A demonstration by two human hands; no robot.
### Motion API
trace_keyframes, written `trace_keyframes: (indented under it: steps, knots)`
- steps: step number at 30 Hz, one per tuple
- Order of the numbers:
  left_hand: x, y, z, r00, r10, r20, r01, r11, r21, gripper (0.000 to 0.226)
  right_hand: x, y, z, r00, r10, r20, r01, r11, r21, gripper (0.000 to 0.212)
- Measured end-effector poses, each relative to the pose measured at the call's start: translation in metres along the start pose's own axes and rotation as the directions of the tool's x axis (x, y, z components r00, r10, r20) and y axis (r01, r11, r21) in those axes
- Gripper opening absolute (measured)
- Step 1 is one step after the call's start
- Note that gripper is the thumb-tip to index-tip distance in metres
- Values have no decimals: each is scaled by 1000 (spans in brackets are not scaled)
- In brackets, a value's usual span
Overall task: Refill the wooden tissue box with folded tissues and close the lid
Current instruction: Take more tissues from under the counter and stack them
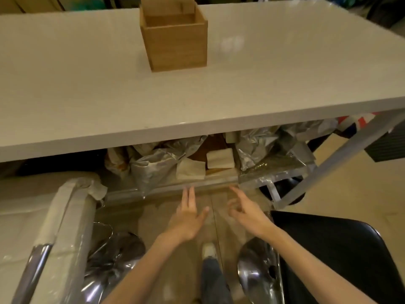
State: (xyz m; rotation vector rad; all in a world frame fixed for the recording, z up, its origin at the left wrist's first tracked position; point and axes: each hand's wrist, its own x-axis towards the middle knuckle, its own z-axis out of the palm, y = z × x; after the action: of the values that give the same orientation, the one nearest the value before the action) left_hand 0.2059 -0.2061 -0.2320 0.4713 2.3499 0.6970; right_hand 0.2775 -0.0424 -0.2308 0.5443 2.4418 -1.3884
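The wooden tissue box [174, 38] sits up on the white surface [87, 91], toward the far edge and a little left of centre, its lid [167, 4] swung up and standing at the back so the top is wide open; from this angle only bare wood shows on the inside walls, and the bottom is out of sight. Down below the surface's near edge, on a lower shelf [219, 183], two stacks of folded tissues lie side by side: the left stack [190, 171] sits nearer the shelf's front lip, the right stack [220, 158] just behind and beside it. Crumpled silver bags [153, 163] crowd in on both sides of them. Both arms reach down toward that shelf. The left hand [188, 218] is spread flat, fingers straight and pointing at the shelf's front edge, its grip open and holding nothing. The right hand [247, 212] is blurred, fingers loosely curled and apart, grip open too, empty. Neither hand touches the tissues; both are short of the shelf's lip. A black chair seat [341, 249] stands at the right, a white padded seat [43, 211] at the left.
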Motion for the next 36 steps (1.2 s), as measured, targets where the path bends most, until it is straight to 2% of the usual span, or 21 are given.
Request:
trace_keyframes:
  steps: [2, 4, 7, 9, 10, 12, 14, 16, 18, 20, 23, 24, 26, 28, 33, 34, 36]
  knots:
    - [19, 2, -8, 988, -31, 153, 59, 982, -181, 74, 19, -2, -7, 996, 41, 74, -46, 997, 62, 64]
    - [48, 0, -15, 961, -39, 274, 111, 961, -252, 66, 46, 2, -17, 986, 78, 149, -86, 995, 51, 58]
    - [85, -4, -24, 963, -62, 261, 127, 963, -238, 47, 87, 6, -28, 979, 77, 191, -71, 997, -37, 51]
    - [111, -6, -31, 973, -89, 213, 118, 985, -128, 45, 120, 11, -30, 986, 72, 151, -58, 994, -96, 50]
    - [122, -7, -33, 982, -83, 170, 94, 994, -54, 44, 136, 14, -31, 992, 57, 110, -33, 978, -207, 48]
    - [145, -14, -32, 997, -48, 56, 48, 999, 15, 44, 165, 22, -27, 999, 13, 35, 3, 908, -420, 43]
    - [167, -23, -25, 995, -12, -97, 15, 999, 34, 43, 187, 31, -21, 999, -36, -40, 10, 850, -526, 45]
    - [193, -35, -13, 981, 55, -185, -21, 983, 181, 49, 209, 42, -14, 987, -135, -88, 43, 745, -666, 51]
    - [216, -53, 1, 971, 150, -184, -75, 929, 363, 66, 227, 55, -6, 971, -220, -90, 74, 640, -765, 57]
    - [233, -70, 15, 940, 300, -163, -171, 826, 536, 78, 243, 69, 0, 965, -255, -54, 104, 565, -819, 62]
    - [241, -85, 27, 948, 308, -76, -169, 693, 701, 75, 260, 87, 5, 975, -224, 2, 105, 452, -886, 65]
    - [245, -92, 33, 936, 340, -88, -160, 637, 754, 73, 264, 92, 6, 978, -209, 14, 103, 420, -901, 64]
    - [251, -102, 39, 939, 329, -106, -125, 610, 782, 79, 270, 98, 6, 982, -180, 50, 115, 371, -922, 60]
    - [259, -110, 44, 950, 302, -75, -124, 589, 798, 80, 275, 103, 6, 985, -156, 68, 122, 372, -920, 52]
    - [277, -119, 43, 905, 415, -97, -145, 514, 845, 64, 282, 106, 2, 981, -169, 91, 146, 346, -927, 47]
    - [276, -116, 40, 907, 409, -94, -132, 491, 861, 63, 284, 106, 1, 979, -178, 94, 150, 330, -932, 48]
    - [269, -106, 39, 952, 304, -42, -122, 499, 858, 64, 288, 105, -2, 976, -193, 102, 159, 306, -939, 48]
